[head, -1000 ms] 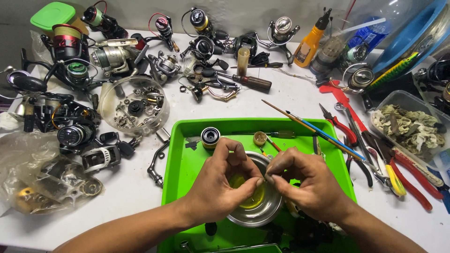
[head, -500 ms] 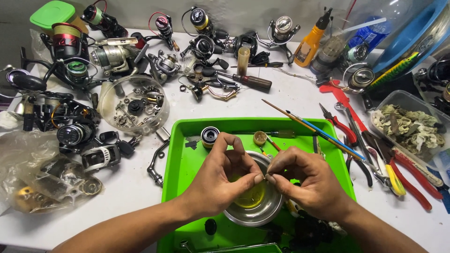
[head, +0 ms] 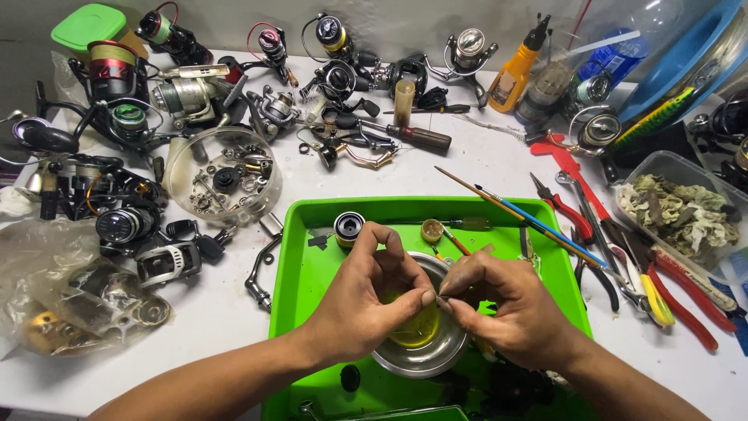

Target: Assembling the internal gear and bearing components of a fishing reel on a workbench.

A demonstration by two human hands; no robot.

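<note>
Both hands pinch together over the steel bowl: left hand and right hand meet fingertip to fingertip on a tiny part, too small to identify, above yellow liquid, inside the green tray on the bench.

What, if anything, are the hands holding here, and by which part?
Left hand and right hand pinch something tiny between their fingertips above the metal bowl; what it is and where it's gripped cannot be told.

Bare green tray floor lies open left of the metal bowl; paintbrushes bar its right rim.
</note>
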